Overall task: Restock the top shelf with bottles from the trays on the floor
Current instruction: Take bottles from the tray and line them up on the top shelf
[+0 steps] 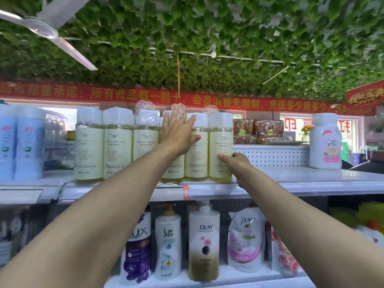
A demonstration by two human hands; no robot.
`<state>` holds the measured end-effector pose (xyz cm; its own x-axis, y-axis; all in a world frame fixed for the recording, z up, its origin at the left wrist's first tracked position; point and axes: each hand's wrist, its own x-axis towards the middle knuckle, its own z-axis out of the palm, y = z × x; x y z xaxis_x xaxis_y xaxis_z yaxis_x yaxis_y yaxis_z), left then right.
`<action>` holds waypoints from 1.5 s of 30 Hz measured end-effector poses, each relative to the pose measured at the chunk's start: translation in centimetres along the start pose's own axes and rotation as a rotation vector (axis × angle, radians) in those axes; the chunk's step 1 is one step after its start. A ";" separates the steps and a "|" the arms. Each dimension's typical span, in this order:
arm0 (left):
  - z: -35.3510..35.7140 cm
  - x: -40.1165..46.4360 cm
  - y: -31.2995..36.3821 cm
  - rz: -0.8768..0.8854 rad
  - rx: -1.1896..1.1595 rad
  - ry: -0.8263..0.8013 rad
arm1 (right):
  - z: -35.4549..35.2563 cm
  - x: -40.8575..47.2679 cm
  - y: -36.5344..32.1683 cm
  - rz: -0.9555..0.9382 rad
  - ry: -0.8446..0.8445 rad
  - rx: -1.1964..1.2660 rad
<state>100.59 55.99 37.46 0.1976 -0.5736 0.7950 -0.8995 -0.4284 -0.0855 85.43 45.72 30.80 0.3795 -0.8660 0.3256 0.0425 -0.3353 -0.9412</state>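
Note:
Several yellow-green bottles with cream labels and plastic-wrapped caps stand in a row on the white top shelf (291,179). My left hand (178,134) lies flat with straight fingers against the fourth bottle (172,169) and reaches onto the fifth bottle (196,161). My right hand (236,163) grips the right side of the last bottle in the row (220,138), thumb on its label. The leftmost bottle (89,146) stands untouched. The trays on the floor are out of view.
Blue-labelled bottles (20,142) stand at the shelf's left end and a white bottle with a pink label (325,142) at its right. Bare shelf lies between the row and that bottle. Lower shelf holds Lux, Olay (204,242) and Dove products. Leafy ceiling and a fan (45,30) above.

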 end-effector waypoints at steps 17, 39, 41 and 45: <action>-0.5 6.3 1.8 -0.119 0.126 -0.132 | -1.4 2.7 0.8 -0.074 -0.164 0.099; -0.8 8.8 2.5 0.080 0.467 -0.137 | -2.6 4.0 1.4 -0.109 -0.245 0.124; -0.9 8.9 1.9 0.138 0.480 -0.100 | -2.5 4.0 1.5 -0.112 -0.241 0.124; -1.5 8.7 0.9 0.254 0.443 -0.077 | -2.4 3.9 1.5 -0.101 -0.242 0.139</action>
<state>100.93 51.62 45.18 0.0372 -0.7405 0.6710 -0.6751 -0.5137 -0.5295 84.78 40.90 30.85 0.5758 -0.7113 0.4031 0.2110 -0.3470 -0.9138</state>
